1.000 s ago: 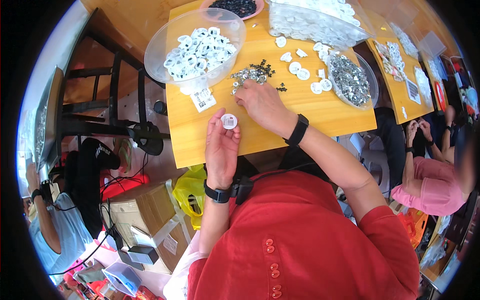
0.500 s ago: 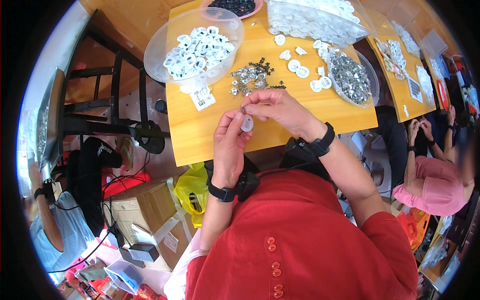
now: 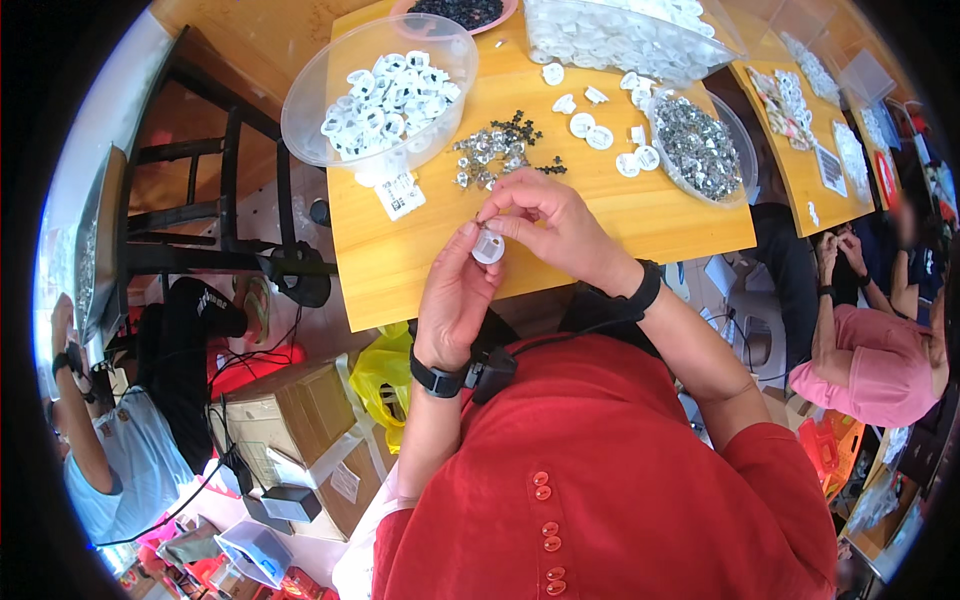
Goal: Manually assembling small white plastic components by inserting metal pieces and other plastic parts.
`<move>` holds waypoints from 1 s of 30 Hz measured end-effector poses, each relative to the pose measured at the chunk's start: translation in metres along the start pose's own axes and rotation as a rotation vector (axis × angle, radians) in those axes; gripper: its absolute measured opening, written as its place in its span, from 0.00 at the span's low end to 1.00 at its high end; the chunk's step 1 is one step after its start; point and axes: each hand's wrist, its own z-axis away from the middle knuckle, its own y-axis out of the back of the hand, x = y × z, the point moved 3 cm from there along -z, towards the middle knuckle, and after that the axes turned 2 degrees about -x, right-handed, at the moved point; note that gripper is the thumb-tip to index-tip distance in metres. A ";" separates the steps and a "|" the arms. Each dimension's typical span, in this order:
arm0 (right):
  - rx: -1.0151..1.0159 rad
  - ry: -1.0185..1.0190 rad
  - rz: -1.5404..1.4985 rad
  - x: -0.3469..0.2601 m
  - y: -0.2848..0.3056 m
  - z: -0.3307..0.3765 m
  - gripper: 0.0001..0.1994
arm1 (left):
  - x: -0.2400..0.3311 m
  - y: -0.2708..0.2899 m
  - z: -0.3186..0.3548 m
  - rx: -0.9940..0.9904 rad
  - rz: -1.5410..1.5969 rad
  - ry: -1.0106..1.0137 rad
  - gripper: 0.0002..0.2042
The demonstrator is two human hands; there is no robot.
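Observation:
Above the near part of the table, my left hand [image 3: 452, 300] is closed on a small round white plastic piece [image 3: 488, 249], gripped between thumb and fingers. My right hand [image 3: 552, 228] pinches at the upper edge of that piece, fingertips meeting those of the left. Whatever tiny part sits in the right fingertips is too small to name. Just beyond the hands lies a pile of small shiny metal pieces [image 3: 480, 158] with small black cross-shaped parts [image 3: 518, 130] beside it. Loose white round pieces [image 3: 598, 137] lie farther right.
A clear bowl of white pieces [image 3: 290, 125] stands at the left, a clear tub of metal parts [image 3: 748, 165] at the right. At the back are a large clear bin [image 3: 640, 65] and a pink bowl [image 3: 512, 10]. Co-workers sit on both sides; a cardboard box [image 3: 290, 410] stands lower left.
The white piece has tilted and shows more of its face between my hands. My right fingers have shifted slightly at its upper edge. The whole view has moved a little.

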 end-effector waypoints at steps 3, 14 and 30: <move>-0.015 -0.125 -0.174 0.007 -0.003 0.003 0.06 | -0.001 0.001 -0.001 -0.012 0.009 0.009 0.07; -0.168 -0.708 -0.923 0.024 0.005 0.013 0.08 | 0.001 -0.010 0.005 0.089 -0.566 -0.318 0.07; -0.102 -0.684 -0.823 0.018 0.006 0.014 0.07 | -0.006 -0.010 0.004 0.134 -0.746 -0.353 0.07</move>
